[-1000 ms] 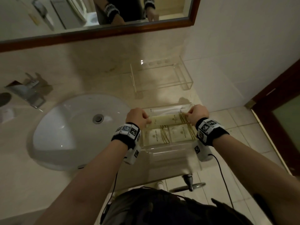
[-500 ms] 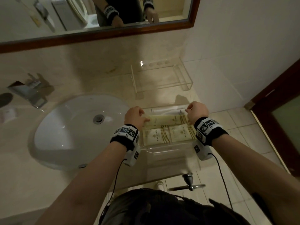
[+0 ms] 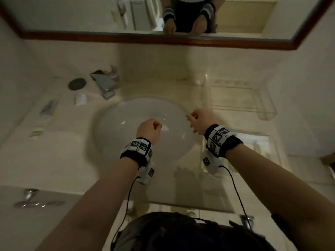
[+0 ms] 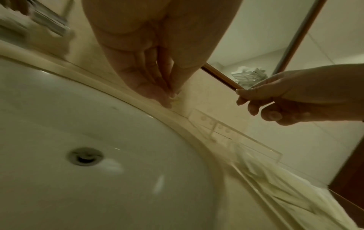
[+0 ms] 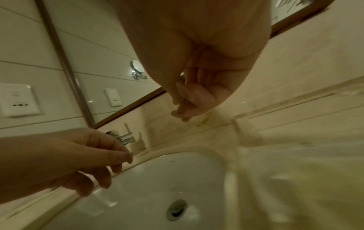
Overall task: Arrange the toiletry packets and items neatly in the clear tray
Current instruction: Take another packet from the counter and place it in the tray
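The clear tray point(image 3: 270, 142) lies on the counter at the right, partly behind my right wrist, with pale packets point(image 3: 258, 148) inside. It shows blurred in the left wrist view as the tray point(image 4: 262, 200) with packets point(image 4: 275, 183). My left hand point(image 3: 154, 126) and right hand point(image 3: 194, 120) both hover over the sink basin point(image 3: 126, 127), fingers loosely curled, holding nothing. More loose items lie on the counter left of the sink: a small white bottle point(image 3: 80, 99) and flat packets point(image 3: 48, 106) point(image 3: 39, 132).
A second clear acrylic rack point(image 3: 239, 100) stands against the back wall at the right. The faucet point(image 3: 107, 82) and a dark round disc point(image 3: 77, 83) sit behind the sink. A framed mirror point(image 3: 126, 13) hangs above. The counter edge runs in front.
Both hands let go of the long packet in the tray and moved left over the sink. My head turned left, so the tray now sits at the right.
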Tool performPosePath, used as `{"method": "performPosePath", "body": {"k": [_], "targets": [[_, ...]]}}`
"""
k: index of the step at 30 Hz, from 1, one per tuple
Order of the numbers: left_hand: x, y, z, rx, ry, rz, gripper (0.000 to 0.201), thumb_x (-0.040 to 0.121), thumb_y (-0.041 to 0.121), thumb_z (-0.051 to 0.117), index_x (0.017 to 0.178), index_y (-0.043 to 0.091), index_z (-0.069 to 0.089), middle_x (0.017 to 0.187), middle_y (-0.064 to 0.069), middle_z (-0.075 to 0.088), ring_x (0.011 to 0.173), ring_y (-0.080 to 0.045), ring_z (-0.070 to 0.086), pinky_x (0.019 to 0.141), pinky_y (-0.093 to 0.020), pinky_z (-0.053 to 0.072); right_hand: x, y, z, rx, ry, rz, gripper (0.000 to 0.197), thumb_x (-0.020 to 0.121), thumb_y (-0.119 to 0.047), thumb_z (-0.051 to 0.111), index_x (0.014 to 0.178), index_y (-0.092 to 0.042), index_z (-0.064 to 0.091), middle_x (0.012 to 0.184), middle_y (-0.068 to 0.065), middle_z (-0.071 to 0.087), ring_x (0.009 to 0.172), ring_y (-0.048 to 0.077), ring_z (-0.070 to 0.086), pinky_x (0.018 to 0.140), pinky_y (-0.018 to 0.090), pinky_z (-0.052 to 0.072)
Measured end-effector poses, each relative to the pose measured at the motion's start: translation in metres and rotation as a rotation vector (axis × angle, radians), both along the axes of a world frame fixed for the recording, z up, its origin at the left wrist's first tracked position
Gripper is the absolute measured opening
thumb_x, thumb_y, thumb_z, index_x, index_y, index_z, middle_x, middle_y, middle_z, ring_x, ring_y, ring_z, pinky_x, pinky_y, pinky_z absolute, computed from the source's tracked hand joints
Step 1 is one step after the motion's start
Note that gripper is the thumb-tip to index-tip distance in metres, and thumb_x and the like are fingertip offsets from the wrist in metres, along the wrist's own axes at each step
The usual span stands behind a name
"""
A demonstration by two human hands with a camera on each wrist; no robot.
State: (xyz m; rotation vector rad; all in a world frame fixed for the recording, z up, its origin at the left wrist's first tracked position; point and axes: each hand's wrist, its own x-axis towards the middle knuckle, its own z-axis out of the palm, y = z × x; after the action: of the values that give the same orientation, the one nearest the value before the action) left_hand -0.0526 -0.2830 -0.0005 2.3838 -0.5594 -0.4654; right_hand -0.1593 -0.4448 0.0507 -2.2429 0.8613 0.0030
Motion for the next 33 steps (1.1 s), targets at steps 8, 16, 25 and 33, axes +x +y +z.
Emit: {"method": "performPosePath", "body": {"k": [8, 16, 25, 33], "targets": [[0.101, 0.146, -0.003, 0.099, 0.039, 0.225, 0.023, 0.093, 0.02, 0.047, 0.101, 0.005, 0.063, 0.101, -0.015, 0.069, 0.092, -0.033, 0.066, 0.087, -0.044, 0.053, 0.132, 0.128, -0.007, 0.104, 0.105, 0.362, 0.031, 0.098, -0.027, 0.047, 0.096, -0.003, 0.066, 0.08, 0.011, 0.068, 0.063, 0.024, 0.064, 0.053, 0.031, 0.054], [0.181, 0.265, -0.007, 0.216, -0.021, 0.442, 0.025, 0.095, 0.018, 0.046, 0.108, 0.002, 0.059, 0.111, -0.018, 0.065, 0.102, -0.035, 0.059, 0.085, -0.039, 0.046, 0.24, 0.247, -0.017, 0.101, 0.197, 0.591, 0.031, 0.098, -0.026, 0.048, 0.099, -0.001, 0.068, 0.089, 0.015, 0.072, 0.071, 0.027, 0.067, 0.064, 0.037, 0.059], [0.241, 0.341, -0.028, 0.279, -0.089, 0.571, 0.04, 0.091, 0.026, 0.055, 0.125, 0.004, 0.052, 0.126, -0.021, 0.053, 0.113, -0.038, 0.052, 0.094, -0.042, 0.044, 0.315, 0.321, -0.036, 0.172, 0.234, 0.596, 0.03, 0.096, -0.028, 0.05, 0.1, -0.004, 0.067, 0.094, 0.017, 0.072, 0.073, 0.029, 0.068, 0.072, 0.043, 0.061], [0.271, 0.344, -0.036, 0.354, -0.072, 0.469, 0.053, 0.086, 0.036, 0.062, 0.131, 0.011, 0.049, 0.129, -0.016, 0.054, 0.118, -0.035, 0.049, 0.099, -0.04, 0.04, 0.337, 0.331, -0.045, 0.171, 0.244, 0.569, 0.028, 0.097, -0.026, 0.049, 0.101, -0.004, 0.066, 0.089, 0.015, 0.068, 0.069, 0.027, 0.065, 0.072, 0.041, 0.06]]}}
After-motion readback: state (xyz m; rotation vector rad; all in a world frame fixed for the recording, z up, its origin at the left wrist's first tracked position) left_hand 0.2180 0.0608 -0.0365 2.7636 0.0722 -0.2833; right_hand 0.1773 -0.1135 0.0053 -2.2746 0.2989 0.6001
